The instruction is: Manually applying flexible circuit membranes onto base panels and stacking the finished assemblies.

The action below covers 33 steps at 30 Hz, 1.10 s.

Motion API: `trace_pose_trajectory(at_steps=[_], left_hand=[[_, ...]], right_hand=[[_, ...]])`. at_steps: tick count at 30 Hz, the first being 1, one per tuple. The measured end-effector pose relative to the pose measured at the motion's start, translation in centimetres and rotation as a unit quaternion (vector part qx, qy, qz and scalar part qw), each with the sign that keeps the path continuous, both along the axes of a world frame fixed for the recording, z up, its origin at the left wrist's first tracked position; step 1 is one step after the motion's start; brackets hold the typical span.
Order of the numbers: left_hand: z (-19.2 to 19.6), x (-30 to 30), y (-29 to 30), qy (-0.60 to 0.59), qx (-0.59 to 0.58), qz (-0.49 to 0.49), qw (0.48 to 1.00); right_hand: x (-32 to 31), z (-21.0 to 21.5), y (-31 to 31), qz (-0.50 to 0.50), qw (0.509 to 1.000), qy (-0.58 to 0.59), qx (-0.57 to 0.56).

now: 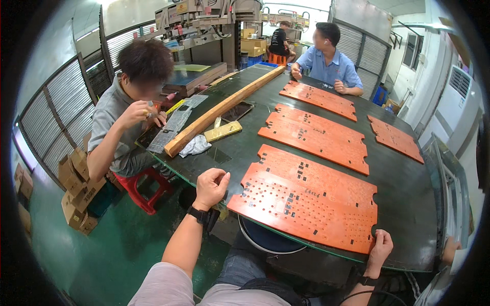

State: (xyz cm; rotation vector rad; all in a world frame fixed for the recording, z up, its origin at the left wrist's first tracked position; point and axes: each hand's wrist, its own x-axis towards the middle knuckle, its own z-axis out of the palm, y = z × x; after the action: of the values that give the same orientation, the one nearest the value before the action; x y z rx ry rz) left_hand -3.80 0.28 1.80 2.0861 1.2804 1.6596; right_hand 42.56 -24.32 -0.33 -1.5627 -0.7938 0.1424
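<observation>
Left forearm extended; left hand curled, grip unclear; right hand pinching nearest orange board.

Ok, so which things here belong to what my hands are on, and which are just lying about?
Likely in the job:
- nearest orange perforated board, with your right hand at its edge and your left hand near its left end
- other orange boards

Seemingly lying about:
- long wooden beam
- yellow block
- crumpled white cloth or paper
- cardboard boxes

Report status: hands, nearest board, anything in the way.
Left hand just left of nearest orange board. Right hand at its near-right corner. Wooden beam lies apart from board.
</observation>
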Motion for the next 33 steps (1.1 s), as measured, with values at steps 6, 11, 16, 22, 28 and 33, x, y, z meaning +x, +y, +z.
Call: trace_pose_trajectory(at_steps=[6, 11, 16, 22, 28, 33], left_hand=[[0.1, 0.0, 0.1, 0.001, -0.003, 0.001, 1.000], [0.1, 0.0, 0.1, -0.004, -0.003, -0.001, 1.000], [0.1, -0.1, 0.0, 0.003, -0.003, 0.003, 1.000], [0.1, -0.2, 0.0, 0.022, -0.019, -0.005, 1.000], [0.0, 0.1, 0.1, 0.001, -0.022, -0.002, 1.000], [-0.4, -0.1, 0.2, 0.005, -0.019, -0.004, 1.000]], right_hand=[[-0.2, 0.3, 0.0, 0.001, 1.000, 0.001, -0.002], [0.5, -0.4, -0.1, 0.010, 1.000, 0.009, 0.007], [0.0, 0.0, 0.0, 0.013, 1.000, 0.024, 0.007], [0.2, 0.0, -0.1, 0.009, 1.000, 0.021, -0.004], [-0.5, 0.7, 0.2, 0.006, 1.000, 0.029, 0.010], [-0.5, 0.5, 0.2, 0.013, 1.000, 0.024, 0.013]])
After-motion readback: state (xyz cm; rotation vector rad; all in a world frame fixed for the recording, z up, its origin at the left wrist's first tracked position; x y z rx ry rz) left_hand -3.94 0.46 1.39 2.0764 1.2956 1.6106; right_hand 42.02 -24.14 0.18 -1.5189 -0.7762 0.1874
